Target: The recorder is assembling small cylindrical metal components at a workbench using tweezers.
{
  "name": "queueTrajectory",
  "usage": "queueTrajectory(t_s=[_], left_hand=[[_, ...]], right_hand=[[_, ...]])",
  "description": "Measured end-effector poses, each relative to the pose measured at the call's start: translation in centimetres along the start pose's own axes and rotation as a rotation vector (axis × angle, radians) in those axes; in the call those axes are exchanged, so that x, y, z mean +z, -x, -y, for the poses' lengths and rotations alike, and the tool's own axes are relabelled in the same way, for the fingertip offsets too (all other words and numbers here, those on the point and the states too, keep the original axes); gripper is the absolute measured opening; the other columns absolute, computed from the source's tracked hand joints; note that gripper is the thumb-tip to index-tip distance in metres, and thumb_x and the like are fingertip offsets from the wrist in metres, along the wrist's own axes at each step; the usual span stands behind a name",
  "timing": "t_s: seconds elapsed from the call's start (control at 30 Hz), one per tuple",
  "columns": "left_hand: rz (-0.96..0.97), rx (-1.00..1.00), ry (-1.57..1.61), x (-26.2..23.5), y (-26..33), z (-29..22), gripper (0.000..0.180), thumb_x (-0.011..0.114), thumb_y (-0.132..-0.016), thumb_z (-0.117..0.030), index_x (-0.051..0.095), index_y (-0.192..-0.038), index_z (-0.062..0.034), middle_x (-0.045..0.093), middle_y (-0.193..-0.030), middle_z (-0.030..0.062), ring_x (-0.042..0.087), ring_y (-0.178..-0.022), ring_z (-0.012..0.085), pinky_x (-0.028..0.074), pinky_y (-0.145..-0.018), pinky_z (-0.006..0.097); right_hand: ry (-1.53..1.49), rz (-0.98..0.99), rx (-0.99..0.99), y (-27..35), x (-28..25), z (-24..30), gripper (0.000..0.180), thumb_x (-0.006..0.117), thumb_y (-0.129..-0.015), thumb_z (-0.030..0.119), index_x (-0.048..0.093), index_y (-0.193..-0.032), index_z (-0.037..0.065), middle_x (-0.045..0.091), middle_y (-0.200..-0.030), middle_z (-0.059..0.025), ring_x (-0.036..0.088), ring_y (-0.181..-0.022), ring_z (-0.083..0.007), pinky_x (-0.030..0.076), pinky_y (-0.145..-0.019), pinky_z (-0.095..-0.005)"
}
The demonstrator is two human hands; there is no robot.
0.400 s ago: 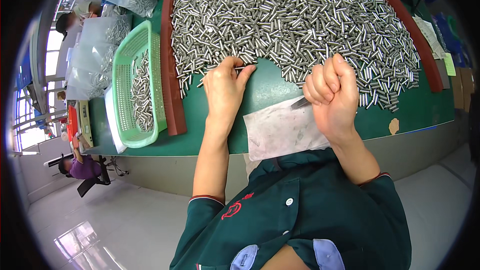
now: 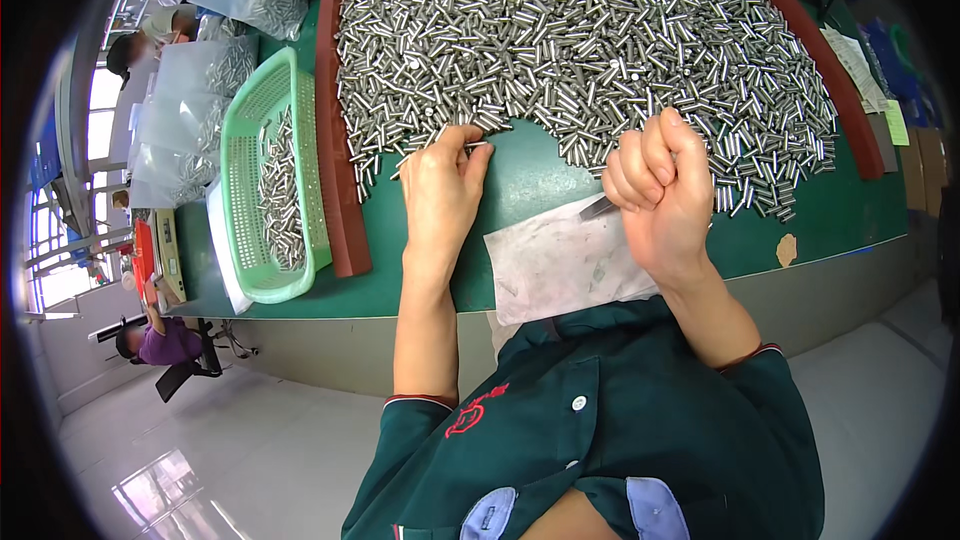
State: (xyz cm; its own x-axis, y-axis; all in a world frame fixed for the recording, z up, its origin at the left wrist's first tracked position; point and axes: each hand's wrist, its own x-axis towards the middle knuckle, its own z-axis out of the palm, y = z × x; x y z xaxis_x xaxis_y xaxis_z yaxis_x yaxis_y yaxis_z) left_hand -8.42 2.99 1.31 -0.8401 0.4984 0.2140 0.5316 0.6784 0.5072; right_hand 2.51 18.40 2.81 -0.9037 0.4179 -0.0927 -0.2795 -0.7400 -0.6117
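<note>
A broad heap of short, shiny metal pins covers the far part of the green table. At the heap's near left edge, my left hand pinches one metal pin between thumb and forefinger; other pins lie against its fingertips. My right hand is raised in a closed fist, palm side up, over the near edge of the heap; whatever is inside it is hidden. Below that fist, a stained white cloth lies at the table edge, with a dark flat piece on it, partly covered by the hand.
Dark red rails border the heap at left, right and back. Left of them stands a green mesh basket part-filled with pins. Clear plastic bags of pins are beyond it. A person in purple sits farther left.
My left hand has drawn slightly back toward me, and its thumb has closed in toward the forefinger. My right fist stays nearly where it was.
</note>
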Motion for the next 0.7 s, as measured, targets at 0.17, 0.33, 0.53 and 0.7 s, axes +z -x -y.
queueTrajectory(t_s=[0.17, 0.33, 0.53, 0.7], left_hand=[[0.018, -0.006, 0.028, -0.5, -0.1, 0.0, 0.009, 0.064, -0.068, -0.005, 0.059, -0.075, -0.0012, 0.047, -0.046, 0.0069, 0.045, -0.039, 0.0206, 0.036, -0.044, 0.032], [0.049, -0.069, 0.244, -0.8, -0.1, 0.1, 0.008, 0.061, -0.074, -0.006, 0.057, -0.076, 0.0, 0.046, -0.049, 0.0011, 0.042, -0.042, 0.012, 0.033, -0.042, 0.027], [0.482, -0.383, 1.474, -1.4, -0.2, 1.0, 0.01, 0.047, -0.087, -0.012, 0.051, -0.088, -0.0026, 0.032, -0.057, -0.0055, 0.024, -0.047, 0.0032, 0.02, -0.041, 0.017], [0.533, -0.431, 1.588, -1.3, -0.3, 0.5, 0.013, 0.047, -0.088, -0.015, 0.051, -0.089, -0.0024, 0.042, -0.061, -0.0002, 0.025, -0.047, 0.0032, 0.021, -0.041, 0.017]], right_hand=[[-0.014, -0.011, 0.005, 0.0, 0.0, 0.0, 0.039, 0.029, -0.09, 0.024, 0.027, -0.053, 0.014, 0.024, -0.042, 0.0036, 0.017, -0.038, -0.0065, 0.018, -0.038, -0.0228], [0.005, -0.015, 0.006, 0.0, 0.2, 0.0, 0.039, 0.028, -0.09, 0.024, 0.027, -0.052, 0.015, 0.024, -0.043, 0.0039, 0.017, -0.038, -0.0064, 0.018, -0.038, -0.0228], [-0.039, 0.008, -0.001, 0.0, -0.1, 0.0, 0.038, 0.029, -0.09, 0.024, 0.027, -0.054, 0.013, 0.025, -0.044, 0.0029, 0.017, -0.039, -0.0065, 0.018, -0.039, -0.0228], [-0.056, 0.026, -0.009, 0.0, -0.2, 0.0, 0.038, 0.03, -0.091, 0.024, 0.027, -0.055, 0.012, 0.026, -0.045, 0.0017, 0.018, -0.039, -0.0067, 0.017, -0.039, -0.023]])
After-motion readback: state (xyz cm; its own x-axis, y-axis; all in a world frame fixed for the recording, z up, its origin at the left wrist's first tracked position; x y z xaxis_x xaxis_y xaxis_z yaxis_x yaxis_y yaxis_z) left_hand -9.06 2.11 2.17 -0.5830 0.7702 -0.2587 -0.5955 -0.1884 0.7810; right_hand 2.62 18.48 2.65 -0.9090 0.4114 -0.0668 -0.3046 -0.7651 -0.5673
